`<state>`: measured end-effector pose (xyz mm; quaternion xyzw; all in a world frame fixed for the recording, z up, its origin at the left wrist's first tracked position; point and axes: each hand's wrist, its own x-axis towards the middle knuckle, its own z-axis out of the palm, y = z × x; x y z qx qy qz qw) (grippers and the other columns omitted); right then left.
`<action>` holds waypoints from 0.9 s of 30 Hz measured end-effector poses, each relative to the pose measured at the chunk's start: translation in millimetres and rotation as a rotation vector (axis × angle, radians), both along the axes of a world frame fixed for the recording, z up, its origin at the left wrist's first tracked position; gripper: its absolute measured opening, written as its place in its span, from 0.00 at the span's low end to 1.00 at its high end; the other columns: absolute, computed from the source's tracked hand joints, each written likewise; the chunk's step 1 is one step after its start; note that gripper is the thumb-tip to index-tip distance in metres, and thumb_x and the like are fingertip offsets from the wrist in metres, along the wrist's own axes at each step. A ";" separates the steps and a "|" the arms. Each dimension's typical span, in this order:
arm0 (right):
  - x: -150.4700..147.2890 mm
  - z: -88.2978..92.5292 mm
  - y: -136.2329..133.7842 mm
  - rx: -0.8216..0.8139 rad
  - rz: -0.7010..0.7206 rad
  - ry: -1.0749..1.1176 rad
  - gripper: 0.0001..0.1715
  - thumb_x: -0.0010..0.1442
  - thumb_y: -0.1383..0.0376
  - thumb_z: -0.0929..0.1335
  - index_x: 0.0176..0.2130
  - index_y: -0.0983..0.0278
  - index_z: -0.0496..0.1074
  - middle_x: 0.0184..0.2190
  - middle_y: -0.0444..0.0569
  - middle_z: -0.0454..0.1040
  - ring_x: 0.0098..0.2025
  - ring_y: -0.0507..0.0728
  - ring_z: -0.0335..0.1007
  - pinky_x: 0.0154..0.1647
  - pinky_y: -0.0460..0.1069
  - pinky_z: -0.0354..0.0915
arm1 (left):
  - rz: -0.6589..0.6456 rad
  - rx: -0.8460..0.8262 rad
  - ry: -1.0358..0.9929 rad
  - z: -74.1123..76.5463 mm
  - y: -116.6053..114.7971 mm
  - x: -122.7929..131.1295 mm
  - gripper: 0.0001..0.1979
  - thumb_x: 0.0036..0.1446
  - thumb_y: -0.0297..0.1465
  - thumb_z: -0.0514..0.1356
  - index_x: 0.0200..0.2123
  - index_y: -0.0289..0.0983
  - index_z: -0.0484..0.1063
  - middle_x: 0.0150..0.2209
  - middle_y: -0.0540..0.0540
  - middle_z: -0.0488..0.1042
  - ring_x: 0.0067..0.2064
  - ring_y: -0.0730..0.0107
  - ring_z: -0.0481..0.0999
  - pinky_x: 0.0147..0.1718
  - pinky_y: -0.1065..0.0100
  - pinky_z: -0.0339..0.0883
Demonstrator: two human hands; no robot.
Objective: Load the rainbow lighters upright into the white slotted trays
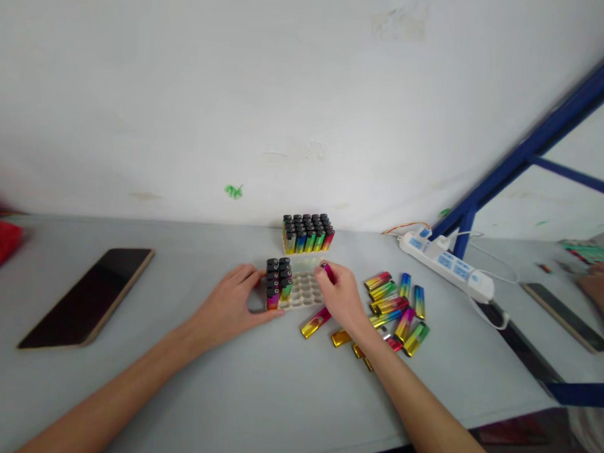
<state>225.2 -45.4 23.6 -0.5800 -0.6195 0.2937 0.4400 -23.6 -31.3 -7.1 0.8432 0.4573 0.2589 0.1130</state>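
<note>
My left hand (231, 300) grips the left end of a white tray (305, 292) with round holes, its thumb along the near edge. Black-topped lighters (273, 285) stand upright in the tray's left columns; the holes further right are bare. Pinched in my right hand (346, 296) is a magenta lighter (328, 272), over the tray's right end. My fingers hide its lower part. A pink-and-gold lighter (316, 322) lies just in front of the tray. More loose shiny lighters (389, 305) are scattered to the right, some partly under my right forearm.
Behind the tray, a block of upright lighters (307, 235) stands near the wall. A white power strip (448, 263) with cables lies at the right by a blue metal frame (484, 188). A dark tablet-like slab (86, 297) lies left. Another person's hand (602, 286) shows far right.
</note>
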 end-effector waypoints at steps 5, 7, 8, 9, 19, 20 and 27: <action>4.3 4.9 -7.8 0.034 0.067 -0.052 0.27 0.71 0.44 0.64 0.28 0.59 0.61 0.22 0.38 0.60 0.27 0.52 0.54 0.31 0.48 0.52 | 0.025 0.031 0.018 -2.5 -1.5 0.0 0.30 0.57 0.57 0.71 0.49 0.39 0.79 0.43 0.41 0.79 0.48 0.46 0.80 0.54 0.49 0.75; 5.0 5.9 -9.9 0.040 0.068 -0.068 0.28 0.71 0.44 0.64 0.28 0.59 0.61 0.21 0.38 0.60 0.27 0.52 0.53 0.31 0.49 0.51 | 0.029 0.034 0.024 -2.0 -2.6 -0.1 0.30 0.57 0.57 0.71 0.51 0.39 0.79 0.44 0.41 0.79 0.49 0.46 0.80 0.54 0.49 0.75; 4.7 5.9 -10.5 0.042 0.058 -0.070 0.29 0.71 0.44 0.64 0.27 0.59 0.60 0.21 0.38 0.59 0.26 0.52 0.53 0.30 0.49 0.50 | 0.031 0.034 0.026 -1.5 -3.1 -0.1 0.31 0.57 0.57 0.71 0.51 0.39 0.79 0.44 0.41 0.79 0.49 0.46 0.79 0.54 0.49 0.75; 4.0 5.5 -10.6 0.043 0.045 -0.070 0.29 0.70 0.45 0.64 0.25 0.58 0.58 0.20 0.38 0.58 0.26 0.51 0.52 0.30 0.49 0.49 | 0.029 0.032 0.028 -1.0 -3.4 0.0 0.31 0.58 0.57 0.71 0.52 0.38 0.78 0.44 0.41 0.79 0.49 0.46 0.79 0.54 0.49 0.75; 0.4 3.7 -10.0 0.065 0.030 -0.100 0.25 0.74 0.47 0.63 0.29 0.57 0.60 0.22 0.38 0.64 0.26 0.54 0.58 0.30 0.49 0.53 | 0.016 0.020 0.011 -0.8 -3.7 -0.7 0.30 0.58 0.56 0.70 0.51 0.39 0.78 0.44 0.43 0.79 0.49 0.48 0.79 0.54 0.50 0.75; 1.9 5.4 -10.4 0.076 0.068 -0.123 0.24 0.75 0.48 0.62 0.31 0.57 0.61 0.23 0.39 0.66 0.27 0.54 0.61 0.31 0.49 0.56 | 0.017 0.016 0.013 -0.8 -3.7 -0.8 0.29 0.58 0.56 0.70 0.50 0.39 0.78 0.44 0.42 0.79 0.49 0.48 0.79 0.54 0.50 0.75; 11.5 10.2 -12.8 0.253 0.291 -0.374 0.25 0.80 0.49 0.60 0.33 0.57 0.64 0.36 0.50 0.75 0.38 0.59 0.72 0.44 0.52 0.68 | 0.021 -0.020 0.013 3.9 -5.9 -1.3 0.29 0.58 0.57 0.71 0.47 0.38 0.78 0.43 0.42 0.78 0.48 0.48 0.79 0.52 0.51 0.75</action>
